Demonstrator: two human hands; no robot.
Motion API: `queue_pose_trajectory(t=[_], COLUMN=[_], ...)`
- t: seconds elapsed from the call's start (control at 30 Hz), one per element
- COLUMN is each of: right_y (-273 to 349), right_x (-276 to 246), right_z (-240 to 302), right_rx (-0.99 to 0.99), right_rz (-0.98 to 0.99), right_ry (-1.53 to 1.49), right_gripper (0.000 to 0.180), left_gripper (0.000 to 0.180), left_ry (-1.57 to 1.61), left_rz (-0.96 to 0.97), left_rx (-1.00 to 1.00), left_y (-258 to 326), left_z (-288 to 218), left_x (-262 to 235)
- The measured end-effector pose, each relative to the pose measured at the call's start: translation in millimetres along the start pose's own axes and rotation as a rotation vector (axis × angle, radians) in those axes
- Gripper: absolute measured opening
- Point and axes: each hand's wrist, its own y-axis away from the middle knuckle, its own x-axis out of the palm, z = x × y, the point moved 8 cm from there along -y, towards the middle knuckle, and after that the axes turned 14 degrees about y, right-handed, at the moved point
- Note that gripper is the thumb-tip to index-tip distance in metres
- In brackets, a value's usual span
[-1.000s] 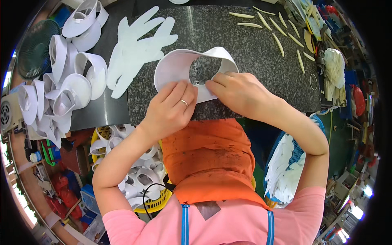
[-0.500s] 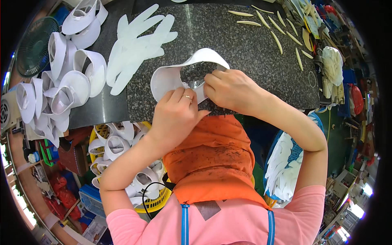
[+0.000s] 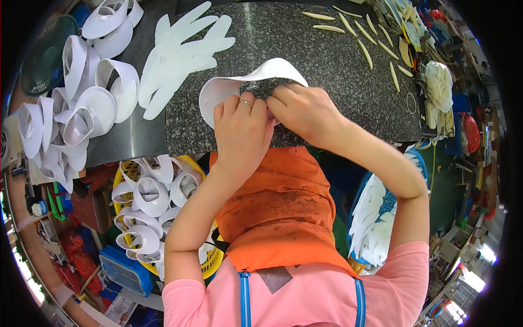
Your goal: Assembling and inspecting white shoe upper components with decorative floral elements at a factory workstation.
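Holding a white visor point(image 3: 213, 101) with both hands over the speckled slab point(image 3: 305, 41)

My left hand point(image 3: 242, 129) and right hand point(image 3: 309, 113) meet at the visor's near side, above the slab's near part, fingers bent and pinching its band; my fingertips are partly hidden. Flat white pieces point(image 3: 182, 57) overlap the slab's left side. Slim cream strips point(image 3: 365, 32) lie on its far right. Left of the slab, more visors point(image 3: 101, 106) are heaped.

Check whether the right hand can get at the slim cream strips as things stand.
Probably yes, though the right hand is gripping the curved white piece; nothing visible stands between that hand and the cream strips on the speckled tabletop.
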Motion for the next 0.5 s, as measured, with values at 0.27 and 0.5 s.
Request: queue_pose_trajectory(t=[0.27, 0.5], right_y=[3.6, 3.8], right_x=[-0.3, 1.8], right_z=[3.3, -2.9], right_rx=[0.061, 0.03], right_rz=[0.056, 0.08], right_ry=[0.156, 0.161], right_gripper=[0.016, 0.016], left_gripper=[0.014, 0.017], left_ry=[0.024, -0.013], left_rz=[0.004, 0.048], left_rx=[-0.02, 0.006], left_y=[-2.5, -5.2], left_z=[-0.3, 3.7], left_x=[6.4, 9.1])
